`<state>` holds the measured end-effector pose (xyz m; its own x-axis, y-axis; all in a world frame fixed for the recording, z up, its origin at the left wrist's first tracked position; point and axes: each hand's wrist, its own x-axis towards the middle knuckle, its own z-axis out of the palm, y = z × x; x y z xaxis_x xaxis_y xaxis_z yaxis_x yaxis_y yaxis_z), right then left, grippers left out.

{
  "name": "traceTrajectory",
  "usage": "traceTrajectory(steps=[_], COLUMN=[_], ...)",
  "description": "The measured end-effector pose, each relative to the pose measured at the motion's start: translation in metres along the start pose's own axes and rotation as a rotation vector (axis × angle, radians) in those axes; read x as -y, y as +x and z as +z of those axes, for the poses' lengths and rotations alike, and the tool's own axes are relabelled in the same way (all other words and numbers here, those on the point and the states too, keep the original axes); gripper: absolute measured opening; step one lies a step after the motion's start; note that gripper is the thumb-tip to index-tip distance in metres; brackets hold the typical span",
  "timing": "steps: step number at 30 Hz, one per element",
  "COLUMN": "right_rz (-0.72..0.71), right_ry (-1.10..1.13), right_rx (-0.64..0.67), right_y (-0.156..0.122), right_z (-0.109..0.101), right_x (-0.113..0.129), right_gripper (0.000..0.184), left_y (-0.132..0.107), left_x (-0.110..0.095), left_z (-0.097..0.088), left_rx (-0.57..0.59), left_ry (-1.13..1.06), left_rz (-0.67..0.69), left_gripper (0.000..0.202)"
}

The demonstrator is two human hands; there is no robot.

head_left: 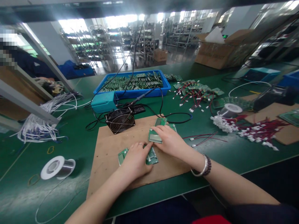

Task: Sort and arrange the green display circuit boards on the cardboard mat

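Both my hands rest on a brown cardboard sheet [109,155] on the green bench. My left hand [135,160] presses down on a green circuit board [153,158] whose ends stick out on either side of it. My right hand [169,140] lies on a second green board with a pale display window [154,136]. A third such board [160,122] sits just beyond it. A small black fan [120,120] stands at the cardboard's far edge.
A blue tray of green boards [133,82] and a teal soldering station [104,102] sit behind the fan. Solder spools [57,167] [230,110], red connector wires [259,129], loose boards [198,90] and white cable bundles [39,127] surround the sheet. Another person sits far left.
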<state>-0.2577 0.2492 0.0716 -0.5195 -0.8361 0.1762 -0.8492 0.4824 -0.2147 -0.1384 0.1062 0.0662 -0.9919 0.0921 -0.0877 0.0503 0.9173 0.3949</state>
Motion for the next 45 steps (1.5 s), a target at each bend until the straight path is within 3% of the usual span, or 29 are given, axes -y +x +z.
traceTrajectory(steps=[4, 8, 13, 16, 21, 23, 25, 28, 31, 35, 40, 45], right_rz=[0.126, 0.193, 0.263, 0.26, 0.228, 0.207, 0.212, 0.338, 0.475, 0.494, 0.502, 0.406], right_ry=[-0.014, 0.082, 0.146, 0.217, 0.353, 0.363, 0.34, 0.235, 0.252, 0.415, 0.658, 0.849], right_rx=[-0.022, -0.083, -0.128, -0.102, 0.058, 0.133, 0.123, -0.094, -0.162, -0.192, -0.237, 0.014], right_y=[-0.04, -0.06, -0.062, -0.061, -0.058, -0.051, -0.039, -0.011, 0.017, 0.034, 0.012, -0.032], right_z=[0.011, 0.024, 0.026, 0.026, 0.018, 0.006, -0.01, -0.027, -0.026, -0.013, -0.016, -0.019], right_x=[0.006, 0.014, 0.017, 0.021, 0.029, 0.022, 0.008, -0.018, -0.037, -0.041, -0.049, -0.064], right_gripper=[0.057, 0.053, 0.036, 0.041, 0.052, 0.048, 0.039, 0.033, 0.037, 0.034, 0.037, 0.032], left_y=[-0.002, 0.0, -0.001, -0.003, -0.004, -0.004, -0.005, -0.003, 0.004, 0.018, 0.022, 0.016], left_x=[0.004, 0.003, 0.004, 0.006, 0.008, 0.007, 0.004, -0.004, -0.02, -0.039, -0.037, -0.023], left_z=[0.003, 0.003, 0.002, 0.003, 0.002, 0.0, -0.004, -0.011, -0.013, -0.008, -0.001, -0.001], left_rx=[-0.015, 0.029, -0.013, -0.024, -0.003, 0.028, 0.066, 0.108, 0.145, 0.185, 0.18, 0.183], left_ry=[-0.023, -0.001, -0.022, -0.056, -0.061, -0.037, 0.0, 0.075, 0.129, 0.163, 0.073, -0.027], left_rz=[-0.019, -0.026, -0.041, -0.055, -0.045, -0.053, -0.059, -0.059, -0.084, -0.105, -0.068, 0.028], left_gripper=[0.077, 0.082, 0.077, 0.08, 0.08, 0.08, 0.078, 0.08, 0.089, 0.094, 0.081, 0.087])
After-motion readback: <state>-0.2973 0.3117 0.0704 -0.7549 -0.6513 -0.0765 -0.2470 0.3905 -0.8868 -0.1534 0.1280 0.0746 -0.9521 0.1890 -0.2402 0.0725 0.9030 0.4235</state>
